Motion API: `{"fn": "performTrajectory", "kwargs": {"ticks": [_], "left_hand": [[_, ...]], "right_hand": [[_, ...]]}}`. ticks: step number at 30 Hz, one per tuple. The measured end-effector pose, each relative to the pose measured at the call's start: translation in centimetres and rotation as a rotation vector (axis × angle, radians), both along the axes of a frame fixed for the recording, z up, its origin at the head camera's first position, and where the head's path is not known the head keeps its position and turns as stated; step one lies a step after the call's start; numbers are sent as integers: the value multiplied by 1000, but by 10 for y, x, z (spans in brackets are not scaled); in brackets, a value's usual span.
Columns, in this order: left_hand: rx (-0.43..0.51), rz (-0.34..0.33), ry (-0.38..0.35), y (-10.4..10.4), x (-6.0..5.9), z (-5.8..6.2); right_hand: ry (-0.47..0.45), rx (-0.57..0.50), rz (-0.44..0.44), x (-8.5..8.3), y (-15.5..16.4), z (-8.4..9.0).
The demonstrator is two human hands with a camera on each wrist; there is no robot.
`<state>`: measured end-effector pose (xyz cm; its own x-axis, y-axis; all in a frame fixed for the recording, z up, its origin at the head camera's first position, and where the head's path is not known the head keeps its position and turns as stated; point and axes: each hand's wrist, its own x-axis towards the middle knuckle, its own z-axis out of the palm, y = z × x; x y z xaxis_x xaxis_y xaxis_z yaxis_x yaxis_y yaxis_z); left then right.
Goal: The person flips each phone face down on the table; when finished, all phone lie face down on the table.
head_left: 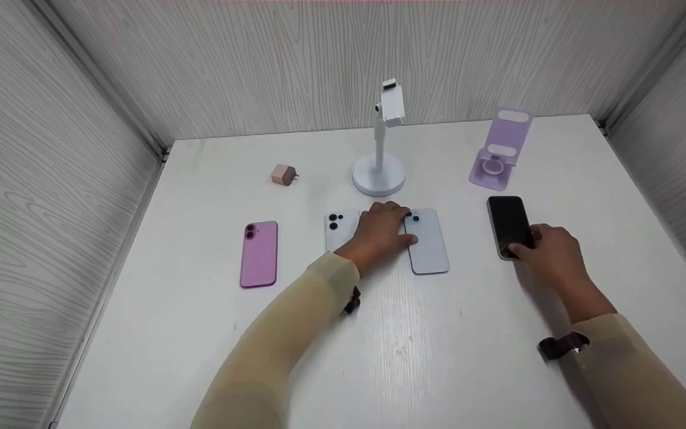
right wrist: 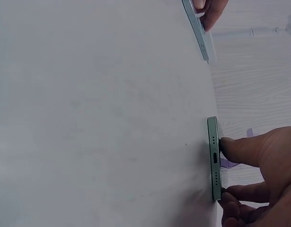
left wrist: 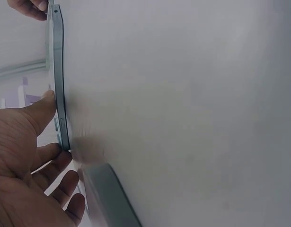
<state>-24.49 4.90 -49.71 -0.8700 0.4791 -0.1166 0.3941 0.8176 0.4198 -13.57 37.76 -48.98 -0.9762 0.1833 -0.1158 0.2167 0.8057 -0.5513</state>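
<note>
In the head view my left hand [head_left: 379, 231] reaches over a white phone [head_left: 336, 233], hiding part of it. Its thumb and index finger pinch the upper left corner of a light blue phone [head_left: 430, 245] lying back up. The left wrist view shows the thumb [left wrist: 41, 111] on the upper face of that phone [left wrist: 58, 52]. Farther right, my right hand [head_left: 554, 253] holds a phone with a dark screen [head_left: 507, 219] by its lower right part, thumb over the screen. Seen from the right wrist, its green bottom edge [right wrist: 215, 177] with the charging port faces the camera.
A pink phone [head_left: 259, 256] lies back up on the left, and a pinkish plug charger [head_left: 283, 174] is behind it. Behind the phones stand a white phone stand [head_left: 379, 186] with a round base and a purple folding stand [head_left: 508, 134]. Panels border the white table [head_left: 402, 351].
</note>
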Motion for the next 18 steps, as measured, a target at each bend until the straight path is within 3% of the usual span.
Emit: {"fn": "performTrajectory", "kwargs": {"ticks": [11, 18], "left_hand": [[70, 46, -46, 2, -2, -1], [61, 63, -57, 11, -4, 5]], "right_hand": [[-36, -24, -6, -1, 1, 0], [4, -15, 8, -2, 2, -1]]}}
